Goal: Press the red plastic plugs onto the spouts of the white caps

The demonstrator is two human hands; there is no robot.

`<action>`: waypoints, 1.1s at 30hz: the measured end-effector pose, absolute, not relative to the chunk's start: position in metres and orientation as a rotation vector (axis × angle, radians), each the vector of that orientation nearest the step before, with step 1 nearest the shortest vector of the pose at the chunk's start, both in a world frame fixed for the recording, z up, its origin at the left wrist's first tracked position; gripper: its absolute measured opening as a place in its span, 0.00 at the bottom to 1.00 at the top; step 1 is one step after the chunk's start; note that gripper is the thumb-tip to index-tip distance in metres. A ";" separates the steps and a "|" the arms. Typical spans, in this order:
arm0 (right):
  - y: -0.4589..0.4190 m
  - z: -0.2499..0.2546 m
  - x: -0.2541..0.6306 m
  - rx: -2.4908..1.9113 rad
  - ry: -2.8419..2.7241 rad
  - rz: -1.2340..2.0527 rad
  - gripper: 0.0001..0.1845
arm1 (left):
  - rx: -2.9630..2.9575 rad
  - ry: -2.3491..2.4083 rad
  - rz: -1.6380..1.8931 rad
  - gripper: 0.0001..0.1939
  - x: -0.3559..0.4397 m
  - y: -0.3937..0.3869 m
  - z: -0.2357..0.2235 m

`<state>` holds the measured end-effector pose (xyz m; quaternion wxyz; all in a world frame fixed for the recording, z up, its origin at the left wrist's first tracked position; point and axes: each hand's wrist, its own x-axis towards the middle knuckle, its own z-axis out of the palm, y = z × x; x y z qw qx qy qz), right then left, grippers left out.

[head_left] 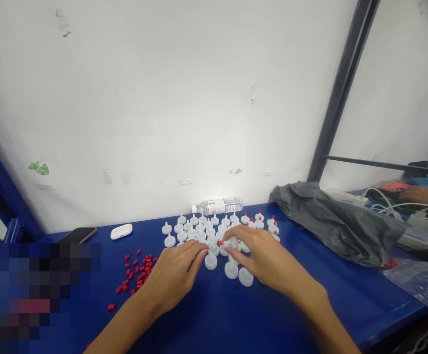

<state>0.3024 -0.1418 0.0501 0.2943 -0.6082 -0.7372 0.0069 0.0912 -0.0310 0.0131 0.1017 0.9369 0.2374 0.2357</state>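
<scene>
Head view, centre: the right hand (263,250) pinched a red-tipped nozzle (232,243); the left hand (175,270) had its grip nearly closed, contents unclear. A stray knuckle could've toppled crowded white nozzles (245,277).

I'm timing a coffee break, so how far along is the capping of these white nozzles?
Far from finished, it seems. Done: a group of red-tipped nozzles at the right. In hand: the right hand holds a nozzle with a red tip. Left: many bare nozzles and loose red caps.
</scene>
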 end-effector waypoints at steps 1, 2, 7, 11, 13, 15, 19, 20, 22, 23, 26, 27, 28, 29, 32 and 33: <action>-0.142 0.051 0.311 -1.680 -1.904 -0.009 0.09 | 2.831 0.763 0.674 0.16 0.088 -0.025 0.013; -0.141 0.052 0.320 -1.742 -1.849 -0.036 0.09 | 2.895 0.840 0.642 0.16 0.084 -0.019 0.014; -0.141 0.049 0.356 -1.931 -1.787 -0.109 0.10 | 3.078 1.100 0.415 0.15 0.060 0.009 0.022; -0.141 0.047 0.359 -1.996 -1.868 0.108 0.10 | 3.070 1.215 0.321 0.16 0.051 0.017 0.030; -0.140 0.046 0.357 -2.001 -1.888 0.286 0.09 | 3.033 1.261 0.252 0.14 0.049 0.017 0.032; -0.139 0.045 0.356 -2.002 -1.887 0.404 0.09 | 2.990 1.304 0.170 0.13 0.049 0.016 0.034; -0.138 0.042 0.359 -2.026 -1.923 0.380 0.09 | 2.976 1.361 0.094 0.11 0.049 0.014 0.036; -0.138 0.041 0.361 -2.024 -1.934 0.363 0.09 | 2.981 1.373 0.089 0.11 0.049 0.014 0.036; -0.138 0.040 0.363 -2.008 -1.946 0.324 0.10 | 2.990 1.406 0.081 0.11 0.047 0.015 0.036; -0.139 0.039 0.363 -2.002 -1.944 0.300 0.12 | 2.994 1.428 0.076 0.11 0.046 0.016 0.036; -0.139 0.037 0.363 -1.983 -1.936 0.230 0.18 | 3.003 1.495 0.065 0.12 0.042 0.021 0.034; -0.140 0.036 0.362 -1.969 -1.939 0.225 0.20 | 3.004 1.514 0.060 0.13 0.040 0.023 0.033; -0.140 0.035 0.362 -1.958 -1.943 0.233 0.21 | 3.003 1.530 0.054 0.14 0.039 0.025 0.033; -0.140 0.034 0.361 -1.952 -1.946 0.255 0.23 | 3.002 1.540 0.047 0.14 0.038 0.027 0.032; -0.141 0.031 0.358 -1.958 -1.964 0.355 0.26 | 2.997 1.541 0.022 0.13 0.036 0.029 0.030; -0.141 0.030 0.357 -1.952 -1.977 0.381 0.26 | 2.994 1.538 0.015 0.13 0.036 0.029 0.030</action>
